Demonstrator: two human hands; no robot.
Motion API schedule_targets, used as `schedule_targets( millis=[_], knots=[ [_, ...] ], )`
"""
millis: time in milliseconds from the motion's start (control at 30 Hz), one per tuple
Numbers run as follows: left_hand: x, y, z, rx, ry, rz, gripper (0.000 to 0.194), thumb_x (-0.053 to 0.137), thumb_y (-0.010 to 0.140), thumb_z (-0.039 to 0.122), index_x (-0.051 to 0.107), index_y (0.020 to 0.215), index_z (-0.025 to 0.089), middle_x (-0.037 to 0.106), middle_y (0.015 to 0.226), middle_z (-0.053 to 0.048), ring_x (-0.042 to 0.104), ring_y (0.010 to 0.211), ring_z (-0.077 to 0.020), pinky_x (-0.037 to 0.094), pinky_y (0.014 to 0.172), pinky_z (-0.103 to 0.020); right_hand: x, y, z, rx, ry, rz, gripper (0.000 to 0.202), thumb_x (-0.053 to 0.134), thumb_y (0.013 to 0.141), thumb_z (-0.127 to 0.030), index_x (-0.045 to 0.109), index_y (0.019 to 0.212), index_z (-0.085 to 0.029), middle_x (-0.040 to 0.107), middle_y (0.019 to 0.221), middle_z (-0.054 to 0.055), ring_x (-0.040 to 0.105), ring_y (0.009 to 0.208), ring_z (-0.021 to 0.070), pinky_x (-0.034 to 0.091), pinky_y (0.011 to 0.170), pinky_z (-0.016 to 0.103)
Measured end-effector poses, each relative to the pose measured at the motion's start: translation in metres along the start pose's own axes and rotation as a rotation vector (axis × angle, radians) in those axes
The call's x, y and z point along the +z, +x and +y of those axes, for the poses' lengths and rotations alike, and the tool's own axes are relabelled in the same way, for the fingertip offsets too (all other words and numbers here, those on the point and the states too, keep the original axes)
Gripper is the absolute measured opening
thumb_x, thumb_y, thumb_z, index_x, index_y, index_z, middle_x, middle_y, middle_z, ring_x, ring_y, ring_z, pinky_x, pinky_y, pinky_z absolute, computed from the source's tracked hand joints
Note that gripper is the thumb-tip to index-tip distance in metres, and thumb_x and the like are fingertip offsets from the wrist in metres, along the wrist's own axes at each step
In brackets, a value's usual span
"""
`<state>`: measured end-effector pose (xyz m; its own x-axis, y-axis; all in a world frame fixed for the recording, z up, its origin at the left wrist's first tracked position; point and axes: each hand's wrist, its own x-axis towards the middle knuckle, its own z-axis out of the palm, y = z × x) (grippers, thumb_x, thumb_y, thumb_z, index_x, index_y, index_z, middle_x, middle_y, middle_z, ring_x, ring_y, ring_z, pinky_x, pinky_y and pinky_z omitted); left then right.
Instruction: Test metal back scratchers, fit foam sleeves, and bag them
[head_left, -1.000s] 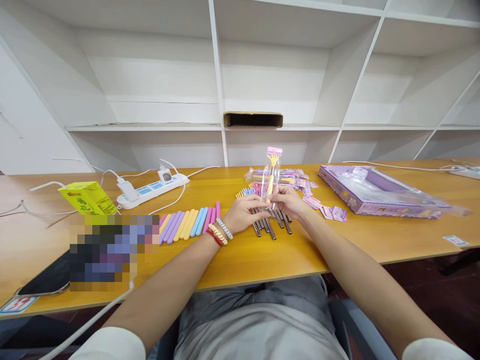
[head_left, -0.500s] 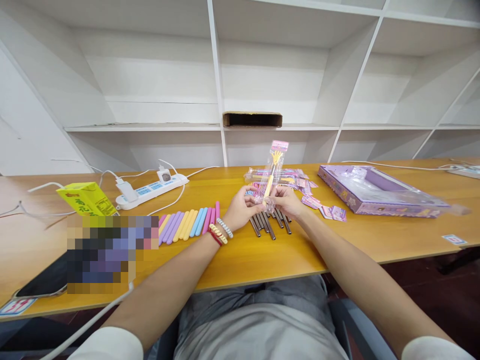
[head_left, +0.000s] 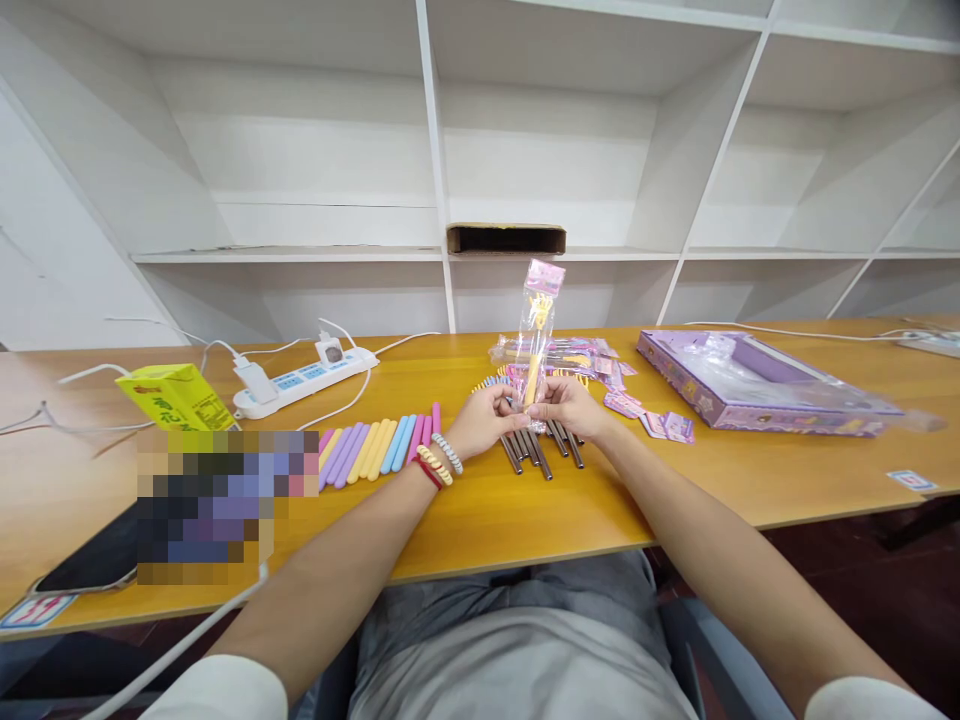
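A clear plastic bag (head_left: 538,325) with a pink header card stands upright between my hands, a yellow hand-shaped stick inside it. My left hand (head_left: 482,418) pinches the bag's lower end from the left. From the right, my right hand (head_left: 570,407) grips the same lower end, its fingers closed. Below and behind my hands lie several metal rods (head_left: 534,452), partly covered by the hands. Several packed bags (head_left: 592,352) are piled just beyond. Pastel tubes (head_left: 371,450) in purple, yellow, blue and pink lie in a row left of my left hand.
A purple box (head_left: 750,400) with clear plastic lies at the right, small pink cards (head_left: 652,420) beside it. At the left are a white power strip (head_left: 307,380), a yellow-green carton (head_left: 180,395) and a dark phone (head_left: 94,550). White shelves (head_left: 555,150) rise behind.
The bag has risen slightly, shifted left and become more upright. Both hands still hold its lower end, and more of the pile behind them shows.
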<state>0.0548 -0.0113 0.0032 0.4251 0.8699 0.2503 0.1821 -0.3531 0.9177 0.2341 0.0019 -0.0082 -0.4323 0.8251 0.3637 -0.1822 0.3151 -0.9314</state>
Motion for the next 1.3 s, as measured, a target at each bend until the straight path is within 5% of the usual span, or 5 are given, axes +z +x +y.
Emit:
schedule_targets(
  millis=[433,633,800,933,1300],
  knots=[
    [-0.003,0.001,-0.010,-0.009,0.133,-0.082,0.019,0.059,0.074,0.033,0.059,0.075,0.014,0.060,0.064,-0.001,0.056,0.053,-0.0119,0.046,0.054,-0.027,-0.004,-0.002,0.002,0.032,-0.342,-0.033,0.030,0.074,0.062,-0.034,0.051,0.060,-0.015,0.050,0.048,-0.005,0.042,0.041,0.0057,0.032,0.040,0.019],
    [0.000,0.000,-0.007,0.056,0.242,0.094,0.016,0.057,0.075,0.029,0.062,0.074,0.014,0.064,0.066,-0.004,0.059,0.058,-0.0148,0.047,0.058,-0.028,0.004,-0.002,0.001,-0.022,-0.335,0.151,0.036,0.076,0.059,-0.031,0.048,0.079,-0.019,0.057,0.057,-0.004,0.052,0.049,0.0099,0.039,0.047,0.022],
    [0.007,-0.001,-0.001,0.063,0.269,0.210,0.019,0.053,0.078,0.031,0.063,0.077,0.015,0.067,0.075,-0.005,0.061,0.068,-0.0159,0.047,0.064,-0.029,0.008,-0.002,0.001,-0.221,-0.470,0.284,0.028,0.069,0.068,-0.029,0.050,0.087,-0.021,0.059,0.061,-0.003,0.053,0.054,0.0114,0.040,0.052,0.023],
    [0.011,-0.002,0.001,0.047,0.345,0.280,0.019,0.053,0.078,0.032,0.060,0.070,0.017,0.066,0.071,-0.004,0.060,0.067,-0.0163,0.044,0.064,-0.029,0.009,-0.002,-0.001,-0.324,-0.702,0.287,0.010,0.063,0.074,-0.029,0.061,0.072,-0.019,0.062,0.064,0.001,0.053,0.056,0.0124,0.042,0.056,0.026],
    [0.005,-0.001,-0.005,0.140,0.293,0.361,0.020,0.054,0.076,0.033,0.060,0.067,0.016,0.063,0.065,-0.002,0.056,0.062,-0.0137,0.042,0.060,-0.026,0.017,-0.002,-0.002,-0.511,-0.898,0.176,0.023,0.050,0.085,-0.028,0.069,0.095,-0.022,0.067,0.089,0.008,0.061,0.081,0.0175,0.049,0.075,0.034]
  ],
)
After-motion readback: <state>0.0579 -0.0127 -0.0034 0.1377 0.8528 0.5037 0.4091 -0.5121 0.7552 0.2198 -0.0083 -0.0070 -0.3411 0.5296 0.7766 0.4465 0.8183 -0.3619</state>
